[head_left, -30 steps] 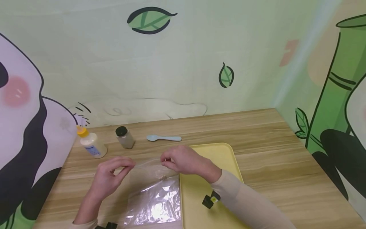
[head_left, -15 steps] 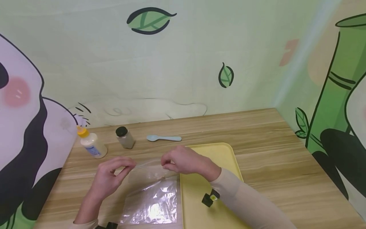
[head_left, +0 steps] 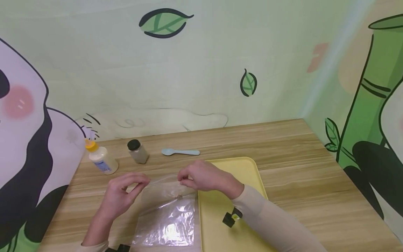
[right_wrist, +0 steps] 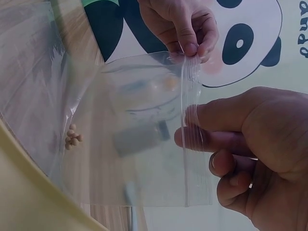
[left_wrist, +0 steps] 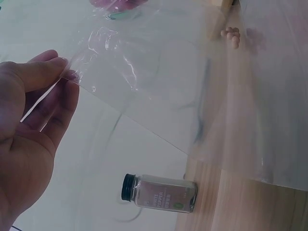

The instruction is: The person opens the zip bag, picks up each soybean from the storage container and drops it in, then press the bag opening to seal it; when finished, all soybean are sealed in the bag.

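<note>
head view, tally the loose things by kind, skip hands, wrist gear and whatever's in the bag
Capped containers: 2 (yellow-topped bottle, black-lidded jar)
Spoons: 1 (light blue spoon)
Trays: 1 (yellow tray)
Bags: 1 (clear bag)
Total: 5
</note>
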`<state>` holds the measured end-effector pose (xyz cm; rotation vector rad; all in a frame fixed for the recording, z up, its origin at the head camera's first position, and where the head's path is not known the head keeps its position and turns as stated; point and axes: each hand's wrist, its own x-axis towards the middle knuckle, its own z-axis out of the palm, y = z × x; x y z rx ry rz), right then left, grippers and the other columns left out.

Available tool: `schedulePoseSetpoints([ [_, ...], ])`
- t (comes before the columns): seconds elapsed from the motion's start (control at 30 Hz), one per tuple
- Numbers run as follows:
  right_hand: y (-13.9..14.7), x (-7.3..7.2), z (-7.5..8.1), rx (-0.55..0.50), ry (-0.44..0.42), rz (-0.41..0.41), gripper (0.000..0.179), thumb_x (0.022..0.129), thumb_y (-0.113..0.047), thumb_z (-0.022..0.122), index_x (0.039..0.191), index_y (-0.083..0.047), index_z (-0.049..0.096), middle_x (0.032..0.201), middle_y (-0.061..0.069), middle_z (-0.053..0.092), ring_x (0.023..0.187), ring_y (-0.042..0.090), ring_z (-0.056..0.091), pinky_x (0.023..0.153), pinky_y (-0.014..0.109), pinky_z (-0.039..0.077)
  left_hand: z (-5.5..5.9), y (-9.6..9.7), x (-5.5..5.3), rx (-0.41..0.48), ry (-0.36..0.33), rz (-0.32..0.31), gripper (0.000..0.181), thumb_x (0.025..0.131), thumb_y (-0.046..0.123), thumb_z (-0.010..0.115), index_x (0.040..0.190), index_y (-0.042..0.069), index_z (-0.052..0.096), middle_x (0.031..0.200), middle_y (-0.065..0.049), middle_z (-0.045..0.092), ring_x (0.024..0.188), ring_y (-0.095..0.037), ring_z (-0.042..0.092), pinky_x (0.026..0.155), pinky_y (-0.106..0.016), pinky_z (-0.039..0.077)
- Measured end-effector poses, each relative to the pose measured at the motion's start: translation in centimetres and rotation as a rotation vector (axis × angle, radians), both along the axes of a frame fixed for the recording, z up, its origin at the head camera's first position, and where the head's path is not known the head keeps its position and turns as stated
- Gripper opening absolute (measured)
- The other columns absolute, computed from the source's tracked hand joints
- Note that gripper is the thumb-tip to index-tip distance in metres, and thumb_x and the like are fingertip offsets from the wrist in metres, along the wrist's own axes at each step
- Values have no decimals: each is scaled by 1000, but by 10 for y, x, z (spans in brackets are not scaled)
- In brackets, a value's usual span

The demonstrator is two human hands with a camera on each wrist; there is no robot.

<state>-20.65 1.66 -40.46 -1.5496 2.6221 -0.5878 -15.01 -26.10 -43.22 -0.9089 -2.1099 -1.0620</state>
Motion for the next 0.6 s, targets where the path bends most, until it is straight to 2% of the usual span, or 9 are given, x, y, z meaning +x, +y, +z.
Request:
schedulePoseSetpoints([
  [0.27, 4, -3, 0, -62, 31, -7, 14, 96, -19, 61, 98, -15, 74, 91, -6, 73, 74, 1, 62, 69, 12, 52, -1, 1, -1, 14, -11, -15, 42, 56, -29, 74, 82, 5, 74, 83, -11, 73, 85, -6, 68, 82, -9, 54],
  [0.6, 12, -10, -1, -175, 10, -51, 12, 95, -14, 62, 99, -12, 73, 94, -4, 72, 69, 2, 55, 65, 11, 49, -2, 0, 0, 19, -15, -11, 40, 56, -29, 73, 81, 3, 73, 83, -12, 73, 86, -5, 67, 83, -9, 54],
])
